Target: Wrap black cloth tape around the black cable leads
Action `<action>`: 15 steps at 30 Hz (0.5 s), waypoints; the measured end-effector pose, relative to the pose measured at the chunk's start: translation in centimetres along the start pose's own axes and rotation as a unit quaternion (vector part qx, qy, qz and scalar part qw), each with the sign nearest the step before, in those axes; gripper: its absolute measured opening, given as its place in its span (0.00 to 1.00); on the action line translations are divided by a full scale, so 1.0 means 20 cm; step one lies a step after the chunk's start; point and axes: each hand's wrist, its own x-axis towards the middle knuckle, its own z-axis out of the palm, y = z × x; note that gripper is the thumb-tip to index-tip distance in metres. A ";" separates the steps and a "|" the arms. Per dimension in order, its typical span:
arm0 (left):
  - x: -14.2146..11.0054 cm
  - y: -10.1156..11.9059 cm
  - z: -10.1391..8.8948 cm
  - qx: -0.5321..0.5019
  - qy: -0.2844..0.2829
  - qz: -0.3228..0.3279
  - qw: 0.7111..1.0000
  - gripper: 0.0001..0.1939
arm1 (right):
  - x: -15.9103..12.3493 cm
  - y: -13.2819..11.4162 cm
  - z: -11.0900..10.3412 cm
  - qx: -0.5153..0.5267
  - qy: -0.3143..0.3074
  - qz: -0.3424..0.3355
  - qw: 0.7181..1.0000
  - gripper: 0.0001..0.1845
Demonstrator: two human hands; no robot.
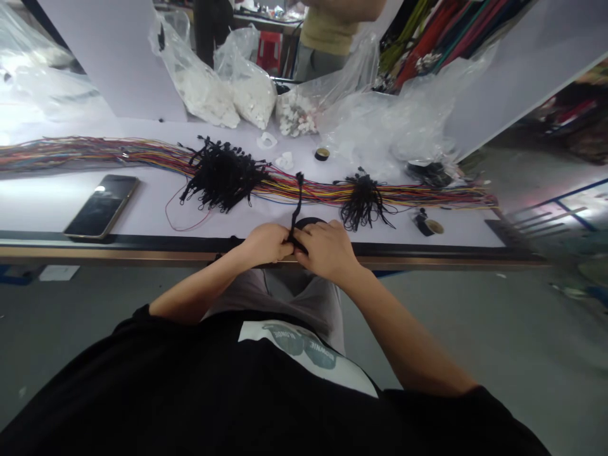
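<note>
At the table's front edge, my left hand (270, 244) is closed with its fingertips pinched around a short black cable (298, 201). The cable stands up from the fingers and ends in a small black connector. Close against it, my right hand (327, 248) has its fingers curled over a dark round thing (310, 222) that looks like a roll of black tape, mostly covered by the hand. Beyond the hands lie a large pile of short black looped cables (225, 174) and a smaller pile (363, 199) to the right.
A long bundle of coloured wires (152, 155) runs across the table. Tape rolls (322, 154) (432, 227) lie near it, and a phone (102, 206) at left. Plastic bags of white connectors (297, 113) stand behind. Another person (330, 38) is beyond the table.
</note>
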 end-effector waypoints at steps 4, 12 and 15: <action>0.00 -0.02 0.01 -0.134 -0.026 0.002 0.991 0.11 | 0.00 0.03 0.02 0.018 -0.001 0.000 1.000 0.20; 0.02 0.02 0.09 -0.298 0.033 -0.102 0.949 0.07 | 0.03 0.05 0.06 0.031 0.031 0.016 0.999 0.19; 0.04 0.03 0.09 -0.360 0.039 -0.131 0.923 0.08 | 0.06 0.05 0.07 0.011 0.062 0.018 0.998 0.19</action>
